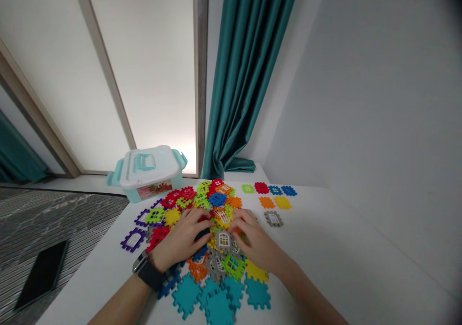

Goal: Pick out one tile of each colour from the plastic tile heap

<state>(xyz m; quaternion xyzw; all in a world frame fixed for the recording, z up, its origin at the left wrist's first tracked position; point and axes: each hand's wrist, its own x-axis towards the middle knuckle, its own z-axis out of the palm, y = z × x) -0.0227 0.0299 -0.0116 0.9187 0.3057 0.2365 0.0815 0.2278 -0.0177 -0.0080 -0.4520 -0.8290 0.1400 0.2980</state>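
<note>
A heap of interlocking plastic waffle-shaped blocks (205,219) in many colours, some with window frames, covers the middle of the white table (325,253). My left hand (182,238), with a black watch (146,269) on its wrist, rests on the heap near a red block. My right hand (252,236) lies on the heap's right side beside a grey window block (224,241). Both hands have curled fingers, and I cannot tell whether either grips a block. Large teal blocks (220,306) lie near the table's front edge.
Several loose blocks stand apart at the right, including a grey window block (273,218). A white plastic box (146,173) with teal handles sits behind the heap. A black phone (41,274) lies on the striped floor at left, beyond the table edge. A teal curtain (245,75) hangs behind.
</note>
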